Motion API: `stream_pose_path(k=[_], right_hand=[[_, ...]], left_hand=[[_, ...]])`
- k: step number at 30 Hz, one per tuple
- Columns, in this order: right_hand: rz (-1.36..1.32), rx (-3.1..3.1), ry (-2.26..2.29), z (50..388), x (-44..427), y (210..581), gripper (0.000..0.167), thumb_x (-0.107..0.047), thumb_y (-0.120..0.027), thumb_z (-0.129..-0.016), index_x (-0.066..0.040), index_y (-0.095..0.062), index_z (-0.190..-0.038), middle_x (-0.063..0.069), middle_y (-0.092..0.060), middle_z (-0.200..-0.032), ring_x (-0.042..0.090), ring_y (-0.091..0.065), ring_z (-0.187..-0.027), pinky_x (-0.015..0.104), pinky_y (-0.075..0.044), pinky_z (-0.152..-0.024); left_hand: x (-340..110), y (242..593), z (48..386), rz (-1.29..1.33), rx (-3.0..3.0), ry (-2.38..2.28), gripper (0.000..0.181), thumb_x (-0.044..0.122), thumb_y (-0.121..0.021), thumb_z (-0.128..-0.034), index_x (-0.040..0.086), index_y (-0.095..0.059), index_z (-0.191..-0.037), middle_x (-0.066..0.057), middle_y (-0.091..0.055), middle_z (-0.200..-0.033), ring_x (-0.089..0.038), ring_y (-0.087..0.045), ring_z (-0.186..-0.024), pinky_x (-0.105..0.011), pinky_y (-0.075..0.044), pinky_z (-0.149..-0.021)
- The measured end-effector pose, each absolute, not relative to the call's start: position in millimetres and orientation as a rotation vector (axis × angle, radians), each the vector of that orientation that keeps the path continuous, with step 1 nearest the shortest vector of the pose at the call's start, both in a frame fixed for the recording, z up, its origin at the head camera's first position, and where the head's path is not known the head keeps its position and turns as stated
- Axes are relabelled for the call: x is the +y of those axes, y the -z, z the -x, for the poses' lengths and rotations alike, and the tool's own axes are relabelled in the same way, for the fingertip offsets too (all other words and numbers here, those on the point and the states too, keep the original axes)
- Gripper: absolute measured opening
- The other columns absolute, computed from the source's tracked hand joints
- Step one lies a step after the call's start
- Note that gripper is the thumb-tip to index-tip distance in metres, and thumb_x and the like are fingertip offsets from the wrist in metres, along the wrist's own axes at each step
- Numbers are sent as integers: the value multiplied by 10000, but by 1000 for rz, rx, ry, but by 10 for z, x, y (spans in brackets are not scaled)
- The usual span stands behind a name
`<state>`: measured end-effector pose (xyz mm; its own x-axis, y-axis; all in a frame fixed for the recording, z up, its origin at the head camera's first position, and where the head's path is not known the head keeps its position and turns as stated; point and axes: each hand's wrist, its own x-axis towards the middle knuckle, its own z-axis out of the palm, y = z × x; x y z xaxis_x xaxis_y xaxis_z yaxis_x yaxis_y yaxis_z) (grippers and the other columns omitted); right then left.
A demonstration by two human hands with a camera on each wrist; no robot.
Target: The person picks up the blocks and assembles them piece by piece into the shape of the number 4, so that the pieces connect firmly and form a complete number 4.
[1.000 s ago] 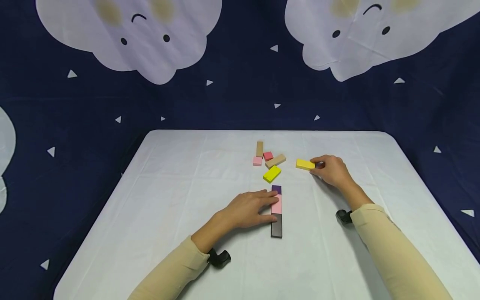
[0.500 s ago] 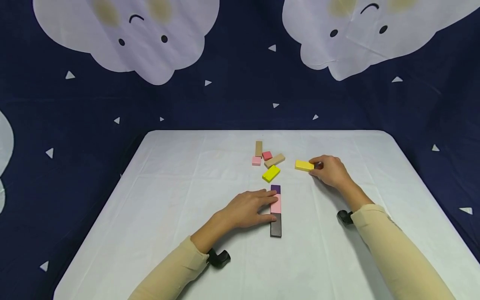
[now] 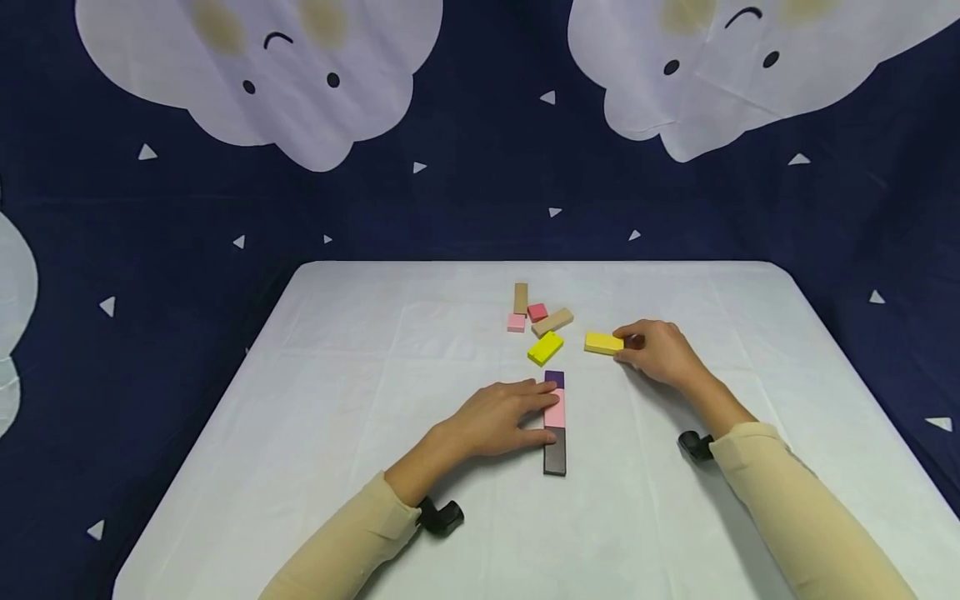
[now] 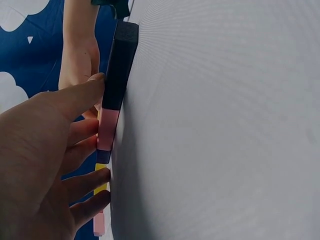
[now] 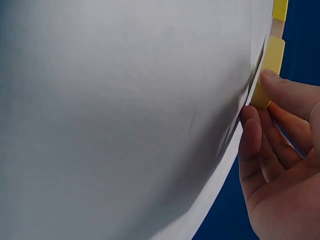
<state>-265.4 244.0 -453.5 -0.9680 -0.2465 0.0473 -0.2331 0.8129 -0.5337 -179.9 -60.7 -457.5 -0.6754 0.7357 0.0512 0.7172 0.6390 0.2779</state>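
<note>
A row of blocks lies end to end on the white table: a black block [image 3: 555, 452], a pink block [image 3: 554, 410] and a purple block [image 3: 554, 379] at the far end. My left hand [image 3: 495, 419] rests its extended fingers on the pink and purple blocks, and the thumb touches the black one, also visible in the left wrist view [image 4: 37, 140]. To the right of the row, my right hand [image 3: 660, 354] pinches the right end of a pale yellow block [image 3: 602, 343] between thumb and fingers. That block [image 5: 272, 57] shows low over the cloth in the right wrist view.
Beyond the row lie a brighter yellow block [image 3: 545, 348], two tan blocks [image 3: 552, 322], a small red block [image 3: 537, 312] and a small light pink block [image 3: 516, 322]. A dark blue curtain [image 3: 480, 225] with clouds hangs behind the table [image 3: 360, 333].
My right hand has brought the pale yellow block slightly nearer to me and to the left. The left hand and the row of blocks stay in place.
</note>
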Motion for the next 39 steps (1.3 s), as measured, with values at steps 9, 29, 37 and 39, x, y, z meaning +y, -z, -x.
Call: stream_pose_path(k=[9, 29, 37, 39], right_hand=[[458, 2950, 876, 2533, 2390, 4540, 352, -158, -767, -816, -49, -700, -1144, 90, -666, -954, 238, -575, -839, 430, -452, -770], [637, 2859, 874, 2323, 2219, 4505, 339, -142, -792, -792, -86, -718, -1117, 10, -676, -971, 160, -584, -806, 394, -469, -753], [638, 2841, 872, 2260, 2220, 4499, 341, -160, -798, -788, -105, -720, -1115, -13, -668, -942, 156, -567, -790, 371, -464, -733], [639, 2828, 877, 2248, 2218, 4504, 342, -163, -802, -785, -107, -721, -1112, -19, -663, -925, 155, -561, -779, 360, -465, -719]], left_hand=[[-584, 4571, 1793, -1187, 2779, -401, 659, 639, -492, -901, 257, -472, -1436, 105, -381, -1489, -123, -347, -1360, -399, -397, -1012], [-583, 4570, 1791, -1162, 2768, -402, 666, 644, -482, -902, 256, -462, -1443, 99, -376, -1493, -131, -339, -1365, -416, -396, -1012], [-578, 4576, 1788, -1165, 2769, -408, 670, 645, -480, -903, 257, -453, -1449, 101, -373, -1494, -126, -340, -1364, -412, -402, -1006], [-578, 4576, 1787, -1165, 2772, -403, 671, 643, -482, -903, 255, -453, -1449, 100, -373, -1494, -128, -344, -1362, -414, -406, -1002]])
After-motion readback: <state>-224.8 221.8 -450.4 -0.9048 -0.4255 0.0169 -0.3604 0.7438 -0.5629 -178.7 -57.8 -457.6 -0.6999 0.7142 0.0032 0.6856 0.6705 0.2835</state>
